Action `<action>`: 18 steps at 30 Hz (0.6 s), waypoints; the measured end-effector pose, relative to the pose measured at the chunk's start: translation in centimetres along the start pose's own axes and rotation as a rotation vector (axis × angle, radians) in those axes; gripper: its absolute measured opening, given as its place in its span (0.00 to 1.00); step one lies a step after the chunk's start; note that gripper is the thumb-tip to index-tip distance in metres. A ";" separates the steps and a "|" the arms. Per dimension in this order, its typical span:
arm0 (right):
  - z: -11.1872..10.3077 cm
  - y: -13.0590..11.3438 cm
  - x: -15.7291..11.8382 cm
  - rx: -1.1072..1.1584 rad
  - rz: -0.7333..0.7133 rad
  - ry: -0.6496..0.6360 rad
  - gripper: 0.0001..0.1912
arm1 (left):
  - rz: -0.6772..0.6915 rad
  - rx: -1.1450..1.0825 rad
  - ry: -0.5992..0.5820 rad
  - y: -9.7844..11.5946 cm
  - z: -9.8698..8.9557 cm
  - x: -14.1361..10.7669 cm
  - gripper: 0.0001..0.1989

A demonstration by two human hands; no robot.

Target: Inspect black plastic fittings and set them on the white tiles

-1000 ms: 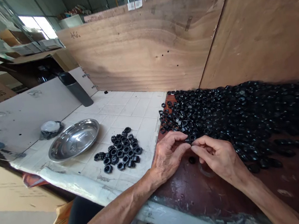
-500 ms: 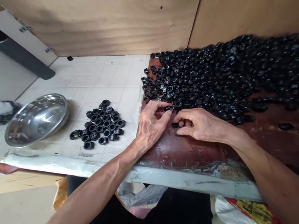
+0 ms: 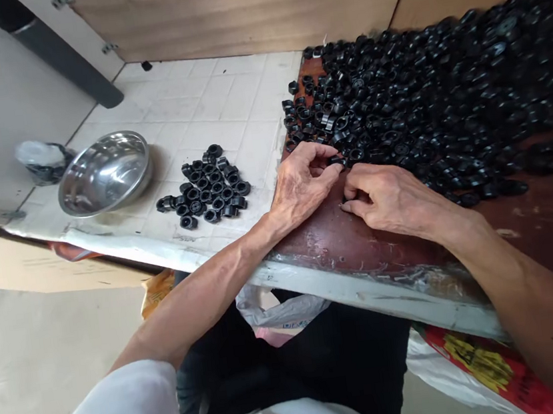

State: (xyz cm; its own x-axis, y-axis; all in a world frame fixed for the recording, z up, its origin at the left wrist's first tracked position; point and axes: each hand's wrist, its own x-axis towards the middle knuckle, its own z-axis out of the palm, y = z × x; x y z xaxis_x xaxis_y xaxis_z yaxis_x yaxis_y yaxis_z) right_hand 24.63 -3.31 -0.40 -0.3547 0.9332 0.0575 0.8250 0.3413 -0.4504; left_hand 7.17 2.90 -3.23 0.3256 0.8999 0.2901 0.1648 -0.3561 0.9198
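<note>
My left hand [image 3: 303,180] pinches a small black plastic ring [image 3: 335,159] between thumb and fingers, at the near left edge of a big heap of black plastic rings [image 3: 409,97]. Right beside it is my right hand [image 3: 396,195], its fingers curled together low over the reddish-brown board [image 3: 319,228]. What sits in the right fingers is mostly hidden; only a dark bit shows at the tips. To the left, a smaller group of black rings [image 3: 204,192] lies on the white surface.
A shiny metal bowl [image 3: 106,174] stands left of the small group, with a plastic-wrapped container [image 3: 42,162] behind it. A dark grey tube [image 3: 72,64] slants down at the back left. Wooden panels [image 3: 242,9] close off the back. Plastic bags [image 3: 289,309] hang below the table edge.
The view has shifted, so the table appears higher and further right. Both hands remain at the heap's edge; the black piece by my right fingertips is now mostly hidden.
</note>
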 end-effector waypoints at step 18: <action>1.0 1.6 0.5 0.152 0.098 0.171 0.08 | -0.060 0.001 -0.141 -0.5 -1.1 0.8 0.10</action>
State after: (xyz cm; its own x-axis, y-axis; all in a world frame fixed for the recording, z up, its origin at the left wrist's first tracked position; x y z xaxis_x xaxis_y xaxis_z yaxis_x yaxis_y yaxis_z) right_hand 25.35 -2.37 -2.01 -0.1857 0.9710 0.1506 0.7715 0.2389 -0.5896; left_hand 6.33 4.05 -3.18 0.4425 0.8754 0.1946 0.1891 -0.3032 0.9340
